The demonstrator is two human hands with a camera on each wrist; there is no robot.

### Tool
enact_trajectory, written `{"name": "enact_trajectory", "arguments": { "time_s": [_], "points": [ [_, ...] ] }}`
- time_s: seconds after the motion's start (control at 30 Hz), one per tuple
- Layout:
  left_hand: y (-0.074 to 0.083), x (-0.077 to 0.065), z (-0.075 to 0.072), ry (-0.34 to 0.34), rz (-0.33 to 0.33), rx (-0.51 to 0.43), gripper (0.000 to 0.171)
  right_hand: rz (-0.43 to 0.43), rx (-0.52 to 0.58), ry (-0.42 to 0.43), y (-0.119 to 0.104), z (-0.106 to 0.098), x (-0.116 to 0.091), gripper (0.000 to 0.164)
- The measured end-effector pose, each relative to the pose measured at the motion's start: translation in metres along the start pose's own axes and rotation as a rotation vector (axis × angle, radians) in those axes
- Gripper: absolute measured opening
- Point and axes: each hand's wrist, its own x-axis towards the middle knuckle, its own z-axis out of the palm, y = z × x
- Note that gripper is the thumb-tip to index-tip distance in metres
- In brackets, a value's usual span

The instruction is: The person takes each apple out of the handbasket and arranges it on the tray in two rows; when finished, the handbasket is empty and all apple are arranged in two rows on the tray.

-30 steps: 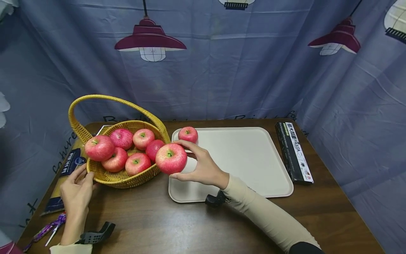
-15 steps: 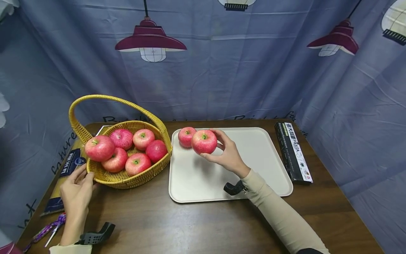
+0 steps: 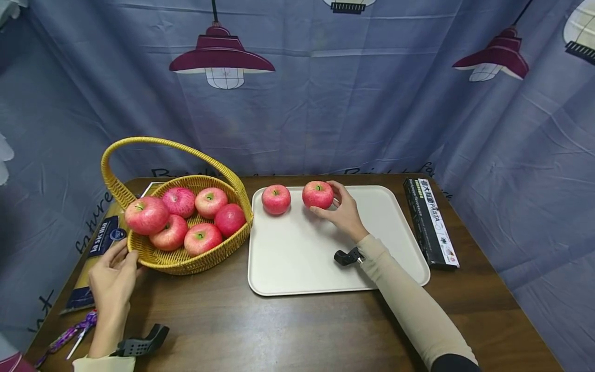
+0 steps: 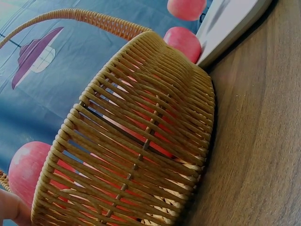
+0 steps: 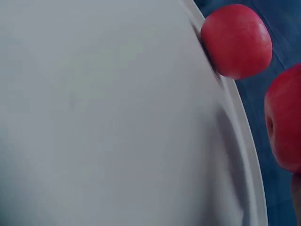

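Note:
My right hand (image 3: 344,212) grips a red apple (image 3: 317,195) over the back part of the white tray (image 3: 297,268). In the right wrist view a gap shows between this held apple (image 5: 286,117) and the tray (image 5: 108,117). Another apple (image 3: 276,199) rests on the tray, to the left of it. At the left, my left hand (image 3: 113,274) pinches the near rim of a yellow wicker basket (image 3: 186,267) with a tall handle. Several apples (image 3: 202,239) lie in the basket. The left wrist view shows the basket's woven side (image 4: 127,136) up close, with only a fingertip at the corner.
A black pasta box (image 3: 431,223) lies right of the tray. A blue and yellow pasta bag (image 3: 99,243) is partly hidden behind the left hand and basket. Purple-handled scissors (image 3: 76,333) lie at the front left. A blue curtain (image 3: 307,113) hangs behind the wooden table (image 3: 223,325).
My right hand has carried the apple from beside the basket, rightward and back past the other apple, and lower over the tray. The left hand has stayed on the basket rim.

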Motion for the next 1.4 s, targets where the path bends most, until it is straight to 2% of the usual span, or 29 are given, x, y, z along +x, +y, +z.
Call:
{"name": "enact_trajectory", "arguments": {
  "time_s": [0.17, 0.43, 0.73, 0.93, 1.17, 1.4],
  "points": [
    [0.000, 0.000, -0.001, 0.008, -0.005, -0.035, 0.046, 0.025, 0.013, -0.015, 0.022, 0.002, 0.008, 0.086],
    [0.000, 0.001, 0.001, 0.010, 0.006, -0.029, 0.045, 0.027, 0.009, -0.050, 0.035, 0.009, 0.016, 0.086],
    [-0.001, 0.000, 0.001, 0.014, 0.004, -0.038, 0.046, 0.027, 0.004, -0.064, 0.038, 0.012, 0.020, 0.089],
    [0.000, 0.000, 0.001, 0.013, 0.006, 0.000, 0.046, 0.038, 0.017, -0.067, 0.038, 0.012, 0.021, 0.090],
    [-0.001, 0.001, 0.000, 0.012, -0.008, -0.040, 0.046, 0.038, 0.028, -0.068, 0.041, 0.016, 0.025, 0.090],
    [-0.001, 0.000, 0.001, 0.012, 0.011, 0.007, 0.045, 0.056, 0.010, -0.067, 0.040, 0.017, 0.023, 0.090]
  ]
}}
